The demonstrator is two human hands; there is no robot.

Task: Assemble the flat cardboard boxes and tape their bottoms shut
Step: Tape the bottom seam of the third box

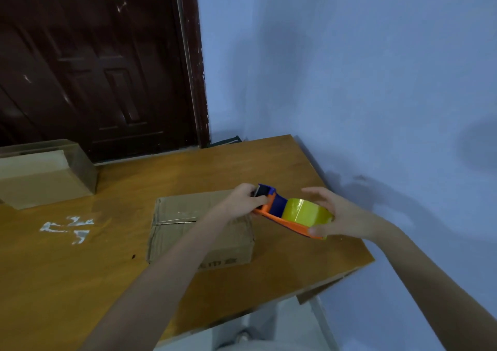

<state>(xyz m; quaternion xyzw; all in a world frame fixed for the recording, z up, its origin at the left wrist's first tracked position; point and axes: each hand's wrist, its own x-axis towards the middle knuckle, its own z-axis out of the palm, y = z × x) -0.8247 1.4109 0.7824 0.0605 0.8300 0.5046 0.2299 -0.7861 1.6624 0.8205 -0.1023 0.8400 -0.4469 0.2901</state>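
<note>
The left hand (248, 197) is pinching the front end of the tape dispenser (290, 211); the right hand (336, 216) is curling round its roll end. The box (201, 229) is sitting near the table's (242, 162) right edge, its flaps closed. Pulling the tape end free and starting low on one side should anchor the strip along the seam.

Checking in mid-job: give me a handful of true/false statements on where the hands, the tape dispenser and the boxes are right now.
1. Both hands hold the tape dispenser. True: the left hand grips its blade end, the right hand curls round the yellow tape roll end.
2. The dispenser lies flat on the table. False: it is held up, at the right edge of the small box.
3. The small box's flaps stand open. False: they are folded shut, the seam showing on top.
4. A second cardboard box sits at the table's far left. True.
5. The tape roll is blue. False: it is yellow; the dispenser is orange and blue.
</note>
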